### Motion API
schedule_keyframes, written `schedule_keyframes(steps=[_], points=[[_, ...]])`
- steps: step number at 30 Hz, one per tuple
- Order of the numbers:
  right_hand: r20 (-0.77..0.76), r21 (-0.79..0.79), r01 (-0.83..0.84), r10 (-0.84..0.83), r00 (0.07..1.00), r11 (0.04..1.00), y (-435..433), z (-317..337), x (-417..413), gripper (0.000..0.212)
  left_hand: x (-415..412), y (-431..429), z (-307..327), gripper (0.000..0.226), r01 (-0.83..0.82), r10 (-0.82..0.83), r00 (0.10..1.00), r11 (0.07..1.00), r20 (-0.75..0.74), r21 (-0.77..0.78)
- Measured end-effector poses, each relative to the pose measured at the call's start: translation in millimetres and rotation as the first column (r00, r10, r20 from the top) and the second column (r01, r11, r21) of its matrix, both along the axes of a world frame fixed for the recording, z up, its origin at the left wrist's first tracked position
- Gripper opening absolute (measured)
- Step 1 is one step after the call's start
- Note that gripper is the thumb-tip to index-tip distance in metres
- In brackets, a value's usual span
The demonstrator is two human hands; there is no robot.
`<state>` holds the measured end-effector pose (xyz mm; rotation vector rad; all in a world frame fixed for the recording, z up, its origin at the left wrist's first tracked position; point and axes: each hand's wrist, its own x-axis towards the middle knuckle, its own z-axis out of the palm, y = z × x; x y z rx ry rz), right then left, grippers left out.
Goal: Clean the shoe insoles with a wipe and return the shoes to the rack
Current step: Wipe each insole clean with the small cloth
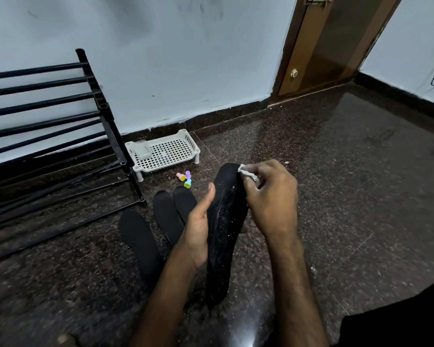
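My left hand (198,226) grips a black insole (223,221) from its left side and holds it upright in front of me, its surface speckled with white bits. My right hand (271,199) pinches a small crumpled white wipe (247,172) and presses it against the insole's top right edge. Three more black insoles lie flat on the floor to the left: one (140,241) nearest the rack, two (168,216) (186,199) partly hidden behind my left hand. No shoes are in view.
A black metal shoe rack (60,136) stands at the left against the wall. A white plastic basket tray (166,151) sits beside it, with three small coloured toys (184,179) on the dark granite floor. A wooden door (331,46) is at the back right.
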<state>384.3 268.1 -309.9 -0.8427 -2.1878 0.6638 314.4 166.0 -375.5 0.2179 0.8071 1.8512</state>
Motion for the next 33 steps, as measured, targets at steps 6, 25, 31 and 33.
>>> schedule_keyframes(steps=[6, 25, 31, 33], points=[[0.068, -0.047, -0.129, 0.132, 0.989, 0.990, -11, -1, -5, 0.016, -4, -4, 0, 0.059, -0.012, 0.010, 0.999, 0.999, 0.042, 0.035], [-0.002, -0.079, -0.179, 0.180, 0.984, 0.981, -13, 1, -9, 0.015, -2, -3, 5, 0.061, 0.013, -0.016, 0.998, 0.998, 0.063, 0.056], [-0.025, -0.059, 0.055, -0.057, 0.998, 0.997, -1, -4, -2, 0.014, -3, -2, 3, 0.057, 0.039, -0.039, 0.999, 0.999, -0.007, -0.006], [-0.046, -0.054, -0.047, 0.045, 0.998, 0.997, -7, 1, -8, 0.014, 1, 0, 5, 0.055, 0.030, -0.030, 0.999, 1.000, 0.019, 0.004]])
